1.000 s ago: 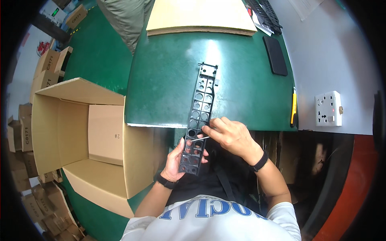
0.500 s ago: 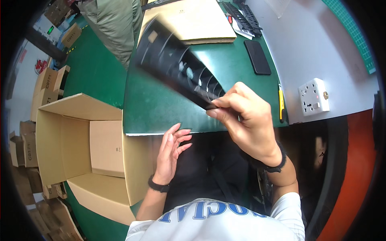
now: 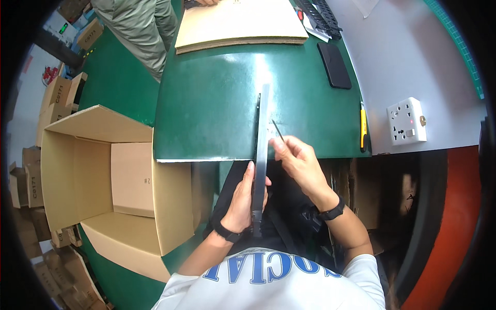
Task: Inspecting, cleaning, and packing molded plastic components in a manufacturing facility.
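Gripping black tray (image 3: pixel 261 150) edge-on, both hands

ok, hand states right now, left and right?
Left hand: closed on the black plastic tray, held edge-on.
Right hand: fingers pinching the tray's upper part; a thin strip sticks out.

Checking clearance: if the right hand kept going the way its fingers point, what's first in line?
The right hand points up-left; first in line looks like the long black plastic tray, edge-on and almost touching its fingertips. Depth is unclear.

Green table (image 3: pixel 206 113), grey wall (image 3: pixel 413 57) w/ white socket (image 3: pixel 407 121), green floor (image 3: pixel 116 82), glare on tabletop.
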The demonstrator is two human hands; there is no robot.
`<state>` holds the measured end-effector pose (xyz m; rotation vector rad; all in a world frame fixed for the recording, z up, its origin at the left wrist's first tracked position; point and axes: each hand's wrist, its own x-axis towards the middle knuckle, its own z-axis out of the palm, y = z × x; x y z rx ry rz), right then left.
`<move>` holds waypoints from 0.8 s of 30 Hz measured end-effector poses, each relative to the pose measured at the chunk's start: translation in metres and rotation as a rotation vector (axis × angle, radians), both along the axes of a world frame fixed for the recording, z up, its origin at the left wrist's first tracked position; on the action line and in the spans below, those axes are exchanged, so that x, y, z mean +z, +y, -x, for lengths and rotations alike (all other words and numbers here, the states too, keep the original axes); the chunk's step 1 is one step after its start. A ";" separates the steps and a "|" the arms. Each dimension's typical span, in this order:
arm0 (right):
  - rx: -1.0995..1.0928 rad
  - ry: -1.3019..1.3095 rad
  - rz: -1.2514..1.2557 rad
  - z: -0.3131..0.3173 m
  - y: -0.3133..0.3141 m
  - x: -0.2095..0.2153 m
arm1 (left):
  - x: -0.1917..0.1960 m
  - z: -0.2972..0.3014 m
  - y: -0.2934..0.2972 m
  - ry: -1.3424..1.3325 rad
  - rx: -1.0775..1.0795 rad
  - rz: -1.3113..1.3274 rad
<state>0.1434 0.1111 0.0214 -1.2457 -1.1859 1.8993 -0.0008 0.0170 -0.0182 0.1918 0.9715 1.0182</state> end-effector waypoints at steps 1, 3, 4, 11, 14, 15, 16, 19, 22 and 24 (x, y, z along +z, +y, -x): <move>-0.094 -0.031 -0.097 -0.001 -0.004 -0.002 | -0.001 0.000 0.003 0.033 0.017 0.031; -0.130 -0.091 -0.288 -0.013 -0.012 -0.006 | -0.010 0.006 0.009 0.024 0.011 0.047; -0.114 -0.133 -0.339 -0.019 -0.018 -0.002 | -0.015 0.008 0.013 0.016 0.005 0.053; 0.293 -0.414 -1.181 -0.033 -0.056 -0.015 | -0.018 0.012 0.040 0.038 -0.011 0.086; 0.297 -0.462 -1.247 -0.033 -0.057 -0.024 | -0.022 0.010 0.041 0.030 -0.008 0.106; 0.294 -0.463 -1.245 -0.032 -0.056 -0.027 | -0.023 0.010 0.041 0.038 0.011 0.105; 0.281 -0.461 -1.266 -0.031 -0.056 -0.031 | -0.024 0.009 0.041 0.040 0.009 0.106; 0.252 -0.475 -1.330 -0.029 -0.050 -0.038 | -0.024 0.007 0.042 0.026 0.033 0.120; 0.223 -0.523 -1.434 -0.026 -0.037 -0.037 | -0.016 0.007 0.046 0.029 0.023 0.124; 0.155 -0.505 -1.509 -0.019 -0.023 -0.038 | -0.006 0.008 0.046 0.085 0.010 0.141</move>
